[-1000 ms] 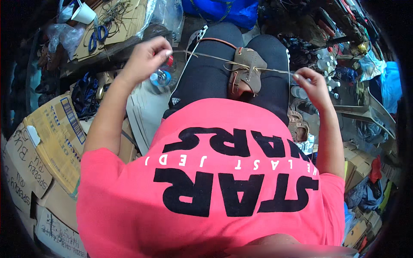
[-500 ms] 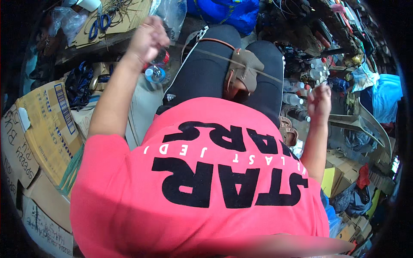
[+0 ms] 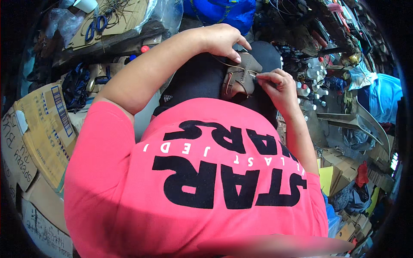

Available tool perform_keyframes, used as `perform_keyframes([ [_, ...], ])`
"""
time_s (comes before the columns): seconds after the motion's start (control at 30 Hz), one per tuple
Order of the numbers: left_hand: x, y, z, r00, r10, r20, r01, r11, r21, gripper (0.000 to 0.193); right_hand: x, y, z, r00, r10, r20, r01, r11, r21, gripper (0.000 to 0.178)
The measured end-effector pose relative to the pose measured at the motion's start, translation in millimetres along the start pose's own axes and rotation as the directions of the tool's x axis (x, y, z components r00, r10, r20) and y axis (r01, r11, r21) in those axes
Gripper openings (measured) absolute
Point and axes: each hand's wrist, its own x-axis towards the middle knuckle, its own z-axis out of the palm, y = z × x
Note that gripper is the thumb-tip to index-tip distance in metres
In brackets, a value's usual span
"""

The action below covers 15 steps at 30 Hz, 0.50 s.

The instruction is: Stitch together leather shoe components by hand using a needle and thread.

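Presently, dark-trousered thighs [image 3: 195, 79] carry a brown shoe [image 3: 242, 75] at their inner edges; the left hand [image 3: 222, 39] is at its far end, thumb and forefinger spread; the right hand [image 3: 279, 87], just beside it, pinches a thin lace [image 3: 236, 66]

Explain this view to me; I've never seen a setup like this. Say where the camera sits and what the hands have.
There is no machine here, just a person's bare hands. The camera is worn on the head and looks down; its fisheye lens bends straight edges. A brown leather shoe rests on the lap, over black trousers. The right hand's fingers seem to pinch a thin lace on it. The left hand is at its far edge; its grip is unclear. Blue-handled scissors lie on cardboard, upper left.
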Motion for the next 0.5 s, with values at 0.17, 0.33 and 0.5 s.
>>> perform_keyframes([
  [0.17,6.0,-0.8,-1.1,0.998,-0.017,0.061,0.017,1.000,0.014,0.047,10.0,-2.1,0.1,0.995,0.027,-0.092,-0.011,0.985,0.174,0.014],
  [0.33,7.6,-5.1,2.1,0.998,-0.015,0.057,0.016,1.000,-0.014,0.047,15.7,-5.6,-5.2,0.999,0.036,0.002,-0.036,0.984,0.173,0.016],
  [0.5,9.2,-0.6,-0.5,0.998,-0.020,0.060,0.020,1.000,0.003,0.047,24.3,-14.6,-17.4,0.997,0.032,0.072,-0.038,0.995,0.087,0.015],
])
